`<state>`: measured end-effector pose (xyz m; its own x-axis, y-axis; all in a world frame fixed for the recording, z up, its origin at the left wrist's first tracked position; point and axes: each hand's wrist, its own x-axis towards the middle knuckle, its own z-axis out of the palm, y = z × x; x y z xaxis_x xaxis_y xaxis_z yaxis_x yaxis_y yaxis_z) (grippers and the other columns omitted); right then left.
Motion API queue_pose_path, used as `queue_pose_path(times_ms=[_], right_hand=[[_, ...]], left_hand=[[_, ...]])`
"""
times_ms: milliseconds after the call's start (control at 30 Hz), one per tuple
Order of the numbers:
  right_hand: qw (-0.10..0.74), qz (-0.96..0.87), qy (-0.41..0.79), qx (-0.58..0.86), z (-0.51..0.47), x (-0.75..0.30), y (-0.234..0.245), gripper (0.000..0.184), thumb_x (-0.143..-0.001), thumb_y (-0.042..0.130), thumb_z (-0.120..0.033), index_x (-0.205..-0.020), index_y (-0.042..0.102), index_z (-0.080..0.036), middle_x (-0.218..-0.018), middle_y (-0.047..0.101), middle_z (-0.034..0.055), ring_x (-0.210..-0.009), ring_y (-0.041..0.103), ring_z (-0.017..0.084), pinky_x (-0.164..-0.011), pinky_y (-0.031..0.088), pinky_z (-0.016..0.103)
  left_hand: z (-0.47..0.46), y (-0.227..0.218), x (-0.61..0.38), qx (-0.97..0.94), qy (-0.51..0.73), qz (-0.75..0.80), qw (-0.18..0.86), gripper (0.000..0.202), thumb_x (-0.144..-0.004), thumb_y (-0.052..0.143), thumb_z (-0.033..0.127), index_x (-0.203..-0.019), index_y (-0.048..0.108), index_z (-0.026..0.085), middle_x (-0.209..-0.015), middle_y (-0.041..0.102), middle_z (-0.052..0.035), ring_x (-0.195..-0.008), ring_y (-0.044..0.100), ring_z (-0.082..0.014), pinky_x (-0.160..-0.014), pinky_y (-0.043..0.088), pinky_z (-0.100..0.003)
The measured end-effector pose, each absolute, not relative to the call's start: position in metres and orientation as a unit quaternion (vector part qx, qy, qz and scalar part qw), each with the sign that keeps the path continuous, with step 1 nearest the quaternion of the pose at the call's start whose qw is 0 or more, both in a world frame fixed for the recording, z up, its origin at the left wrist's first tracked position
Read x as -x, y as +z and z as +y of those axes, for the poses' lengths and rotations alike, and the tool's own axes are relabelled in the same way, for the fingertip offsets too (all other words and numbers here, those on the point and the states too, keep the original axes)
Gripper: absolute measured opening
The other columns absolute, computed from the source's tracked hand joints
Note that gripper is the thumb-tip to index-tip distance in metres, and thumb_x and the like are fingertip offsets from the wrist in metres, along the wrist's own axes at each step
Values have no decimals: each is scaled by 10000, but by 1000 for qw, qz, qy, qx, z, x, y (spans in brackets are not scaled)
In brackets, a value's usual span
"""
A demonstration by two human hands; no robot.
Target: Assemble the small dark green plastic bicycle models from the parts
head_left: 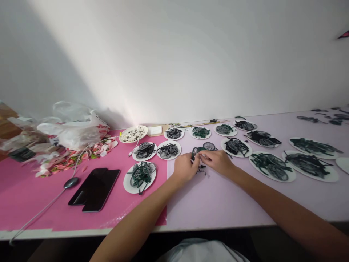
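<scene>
Wheels (209, 146) near fingers (206, 154): 2, grey, thin-spoked; dark green piece (201, 149) between.

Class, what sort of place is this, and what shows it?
Likely a craft or assembly workspace: many plates of wheels and dark parts, plus a bowl of pale pieces.

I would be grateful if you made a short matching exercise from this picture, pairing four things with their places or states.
Column 1
1. Bare right hand
2. Two flat, glossy black rectangular devices
3. Round, shallow cream dish
4. White plastic bag

Column 2
A. Loosely crumpled
B. Close beside the bare left hand, near a grey spoked plastic wheel
C. Holding small pale pieces
D. Overlapping on the smooth pink table covering

Pairs: 1-B, 2-D, 3-C, 4-A
</scene>
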<state>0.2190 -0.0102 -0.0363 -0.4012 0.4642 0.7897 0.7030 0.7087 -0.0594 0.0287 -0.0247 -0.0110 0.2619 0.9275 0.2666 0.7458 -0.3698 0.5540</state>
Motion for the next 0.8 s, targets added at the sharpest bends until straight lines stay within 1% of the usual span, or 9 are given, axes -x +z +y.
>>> queue_pose_path(times_ms=[100, 233, 400, 633, 800], right_hand=[[410, -829, -132, 357, -11, -219, -36, 158, -958, 594, -198, -911, 743, -223, -630, 717, -32, -486, 594, 95, -509, 402, 226], [396, -833, -133, 364, -11, -219, -35, 160, -975, 591, -224, -916, 740, -225, -607, 695, -37, -475, 577, 98, -515, 391, 235], [387, -842, -130, 354, -9, -220, -34, 162, -984, 588, -217, -938, 743, -218, -615, 695, -28, -485, 586, 102, -521, 383, 233], [374, -848, -144, 348, -9, -220, -34, 156, -979, 585, -194, -939, 734, -213, -633, 707, -27, -502, 605, 103, -515, 377, 237], [383, -844, -145, 347, -10, -220, -33, 156, -984, 577, -193, -943, 726, -215, -630, 705, -30, -496, 595, 101, -515, 377, 238]], left_hand=[[-24, -11, -28, -777, 277, 538, 173, 429, -1014, 428, 403, -721, 635, 168, -654, 665, -60, -578, 558, -164, -561, 295, -279], [-22, -11, -27, -776, 275, 537, 184, 420, -1005, 440, 400, -699, 614, 172, -631, 641, -46, -561, 528, -154, -549, 278, -279], [-23, -9, -26, -775, 264, 547, 176, 436, -999, 451, 411, -670, 615, 175, -603, 628, -42, -564, 546, -162, -543, 274, -284], [-22, -8, -25, -781, 256, 539, 184, 402, -998, 457, 389, -726, 655, 168, -627, 659, -49, -586, 574, -171, -550, 295, -286], [-22, -7, -25, -787, 252, 534, 179, 390, -1003, 450, 386, -781, 683, 166, -659, 687, -62, -609, 600, -183, -565, 324, -284]])
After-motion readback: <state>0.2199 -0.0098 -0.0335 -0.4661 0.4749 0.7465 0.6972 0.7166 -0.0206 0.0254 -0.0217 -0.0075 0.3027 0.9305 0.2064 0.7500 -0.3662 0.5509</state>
